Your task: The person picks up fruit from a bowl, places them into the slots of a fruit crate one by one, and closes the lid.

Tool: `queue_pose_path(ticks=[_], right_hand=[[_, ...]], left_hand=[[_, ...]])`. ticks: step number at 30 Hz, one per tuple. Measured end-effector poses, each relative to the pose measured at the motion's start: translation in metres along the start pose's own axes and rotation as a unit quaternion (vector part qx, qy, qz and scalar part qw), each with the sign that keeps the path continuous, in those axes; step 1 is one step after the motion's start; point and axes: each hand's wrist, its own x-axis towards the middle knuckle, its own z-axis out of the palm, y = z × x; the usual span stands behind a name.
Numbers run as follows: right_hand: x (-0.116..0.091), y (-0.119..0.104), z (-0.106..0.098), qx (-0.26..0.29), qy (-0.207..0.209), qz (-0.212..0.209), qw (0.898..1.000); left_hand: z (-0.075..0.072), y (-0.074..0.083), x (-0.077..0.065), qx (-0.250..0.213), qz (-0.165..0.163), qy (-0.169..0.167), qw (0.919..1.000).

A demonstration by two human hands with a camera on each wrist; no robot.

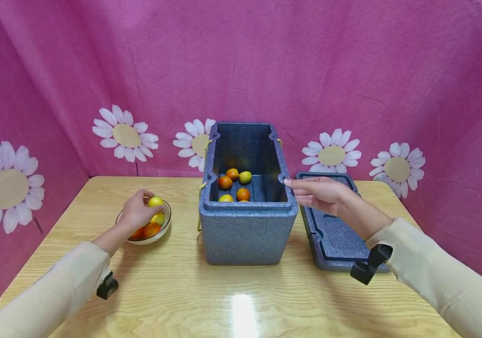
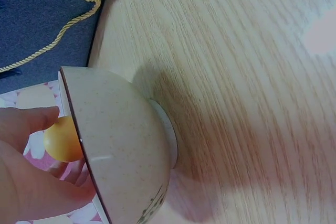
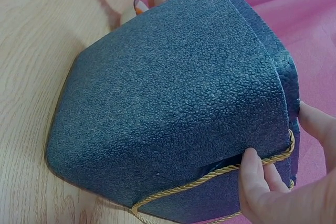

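Note:
My left hand (image 1: 137, 210) is over the bowl (image 1: 166, 228) at the left, its thumb and fingers around a yellow round fruit (image 1: 155, 202). In the left wrist view this fruit (image 2: 64, 139) is at the bowl's rim, with the thumb against it. Another yellow fruit (image 1: 158, 218) and orange-red ones (image 1: 152, 229) lie in the bowl. My right hand (image 1: 323, 191) holds the right rim of the grey foam box (image 1: 247, 237), thumb on the edge, fingers on the outer wall beside the yellow rope (image 3: 189, 184). Several orange and yellow fruits (image 1: 243, 194) lie inside the box.
The box's lid (image 1: 342, 234) lies on the wooden table (image 1: 160, 291), to the right of the box and under my right forearm. A pink cloth (image 1: 245, 61) with white flowers hangs behind and at both sides. A yellow rope (image 1: 200, 206) hangs on the box's left side.

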Motion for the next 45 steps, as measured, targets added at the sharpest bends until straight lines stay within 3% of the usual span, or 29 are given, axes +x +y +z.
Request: queue_pose_path(ticks=[10,19,30,45], right_hand=[[0.001,0.003,-0.001,0.006,-0.008,-0.005,1.0],[0.0,0.003,0.0,0.008,-0.014,-0.011,1.0],[-0.003,-0.002,-0.001,0.011,-0.013,0.002,1.0],[-0.005,-0.01,0.004,0.006,-0.016,0.014,1.0]], left_hand=[[-0.002,0.001,-0.005,-0.001,0.008,0.01,0.9999],[-0.009,0.008,-0.015,-0.04,0.037,0.013,0.9984],[-0.011,0.02,-0.028,-0.043,0.085,0.013,0.9954],[-0.016,0.034,-0.031,-0.055,0.09,-0.013,0.9943]])
